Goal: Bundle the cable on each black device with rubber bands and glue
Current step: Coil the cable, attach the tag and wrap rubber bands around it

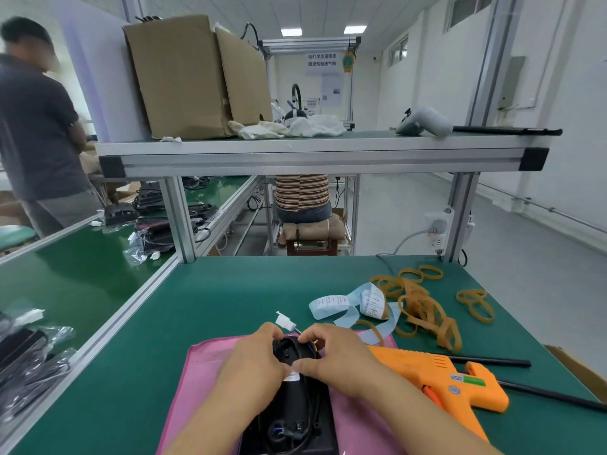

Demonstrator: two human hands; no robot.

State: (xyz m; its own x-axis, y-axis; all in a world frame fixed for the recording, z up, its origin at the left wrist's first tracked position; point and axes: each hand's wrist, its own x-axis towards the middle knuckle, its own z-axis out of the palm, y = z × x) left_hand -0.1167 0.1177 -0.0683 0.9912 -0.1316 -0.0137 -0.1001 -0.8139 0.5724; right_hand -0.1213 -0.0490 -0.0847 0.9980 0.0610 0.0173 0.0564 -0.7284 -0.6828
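Note:
A black device lies on a pink cloth at the near edge of the green bench. Its thin cable ends in a white connector that sticks out beyond my fingers. My left hand grips the far end of the device from the left. My right hand pinches the cable against the device from the right, thumb on a small white label. An orange glue gun lies just right of my right wrist. A heap of tan rubber bands lies further right and back.
A roll of blue-backed white labels lies behind the cloth. Black glue sticks lie by the gun. A metal shelf spans overhead with a cardboard box. More black devices in bags sit on the left bench. A person stands far left.

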